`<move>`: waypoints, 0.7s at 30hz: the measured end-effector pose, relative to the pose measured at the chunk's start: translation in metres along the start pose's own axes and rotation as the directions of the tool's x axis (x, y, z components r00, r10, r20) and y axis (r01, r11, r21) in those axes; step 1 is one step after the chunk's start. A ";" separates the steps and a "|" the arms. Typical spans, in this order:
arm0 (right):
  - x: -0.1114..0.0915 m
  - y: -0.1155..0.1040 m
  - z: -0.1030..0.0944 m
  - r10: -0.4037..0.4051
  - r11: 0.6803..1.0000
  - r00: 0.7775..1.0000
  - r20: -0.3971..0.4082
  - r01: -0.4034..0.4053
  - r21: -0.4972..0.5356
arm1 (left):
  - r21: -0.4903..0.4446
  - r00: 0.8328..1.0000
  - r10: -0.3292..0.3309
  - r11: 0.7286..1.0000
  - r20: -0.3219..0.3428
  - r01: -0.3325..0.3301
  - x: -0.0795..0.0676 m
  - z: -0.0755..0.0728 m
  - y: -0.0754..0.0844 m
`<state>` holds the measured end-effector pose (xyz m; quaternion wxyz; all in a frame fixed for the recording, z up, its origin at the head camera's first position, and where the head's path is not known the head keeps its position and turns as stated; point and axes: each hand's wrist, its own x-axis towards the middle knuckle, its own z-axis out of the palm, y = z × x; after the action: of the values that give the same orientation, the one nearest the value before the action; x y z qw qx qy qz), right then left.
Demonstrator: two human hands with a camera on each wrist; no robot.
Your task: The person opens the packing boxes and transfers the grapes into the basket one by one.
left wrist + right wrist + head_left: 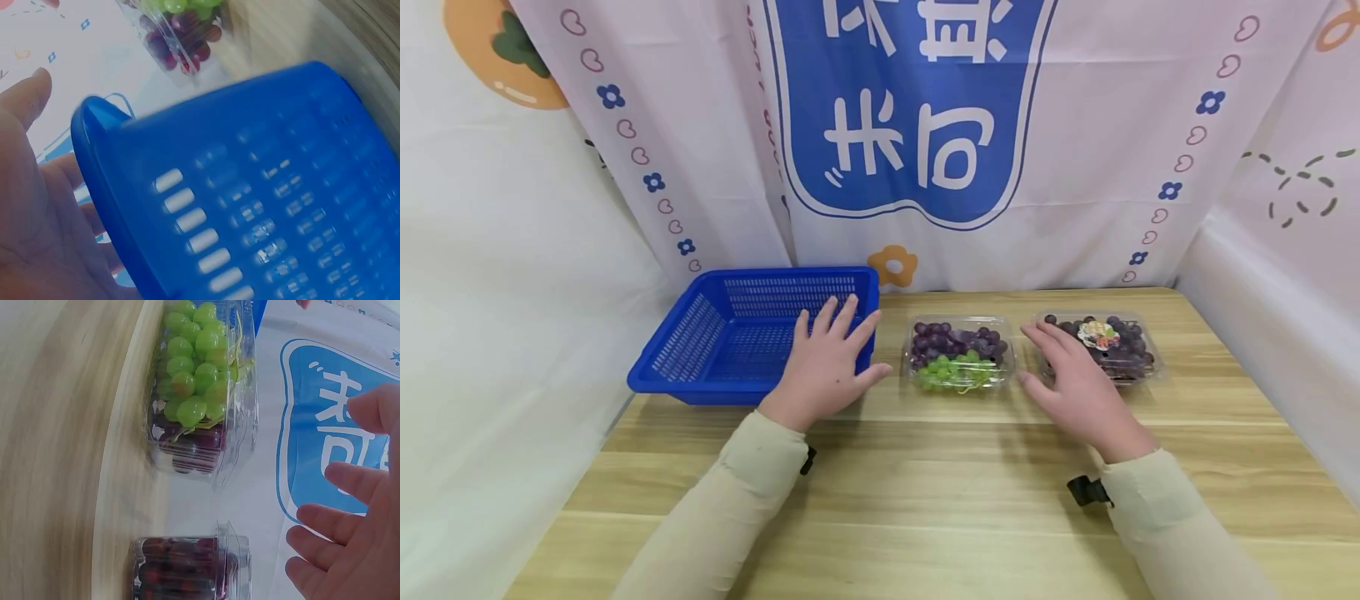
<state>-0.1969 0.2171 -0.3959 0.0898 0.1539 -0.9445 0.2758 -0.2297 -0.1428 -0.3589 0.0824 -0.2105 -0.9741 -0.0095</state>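
Note:
My left hand (825, 367) is spread over the front right corner of a blue plastic basket (700, 387), fingers straight. In the left wrist view the fingers lie behind the rim of the basket (219, 150). My right hand (1071, 387), fingers extended, hovers by the left side of a clear box of dark grapes (1131, 354) with a round label. Between the hands stands another clear box (958, 354) holding purple and green grapes. In the right wrist view that box of grapes (200, 381) is beside the relaxed right hand (356, 519), which holds nothing.
The wooden table (925, 500) carries the basket and both boxes along its back edge. Behind it hangs a white printed curtain (1097, 167) with a blue sign shape. White cloth walls (490, 292) close in the left and right sides.

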 end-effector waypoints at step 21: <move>0.003 -0.006 0.025 0.067 0.980 0.997 0.031 -0.071 0.183 | 0.012 0.994 0.103 0.995 0.033 -0.104 0.028 0.010 0.065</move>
<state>-0.2001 0.1981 -0.4133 0.0539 0.1322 -0.9207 0.3631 -0.2293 -0.0714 -0.3650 0.0686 -0.2602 -0.9631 0.0048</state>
